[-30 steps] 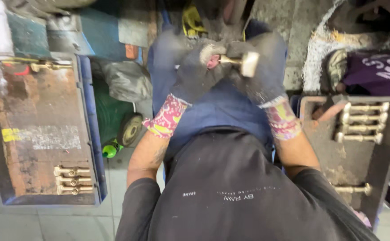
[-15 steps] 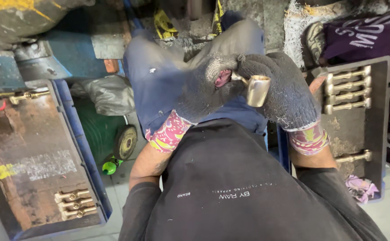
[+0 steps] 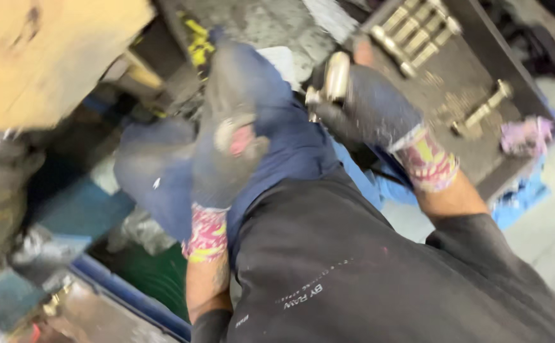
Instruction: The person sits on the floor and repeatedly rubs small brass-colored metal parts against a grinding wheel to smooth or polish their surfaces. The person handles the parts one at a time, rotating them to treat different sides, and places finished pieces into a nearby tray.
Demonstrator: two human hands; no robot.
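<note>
Right hand [image 3: 369, 111] grips a brass fitting [image 3: 336, 76], long axis upright; left hand [image 3: 230, 152] loosely curled.

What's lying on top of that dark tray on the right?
On the dark tray, a row of brass fittings lies near its far end, with one more brass fitting apart. The gloved right hand, holding a metal part, covers the tray's near corner.
</note>
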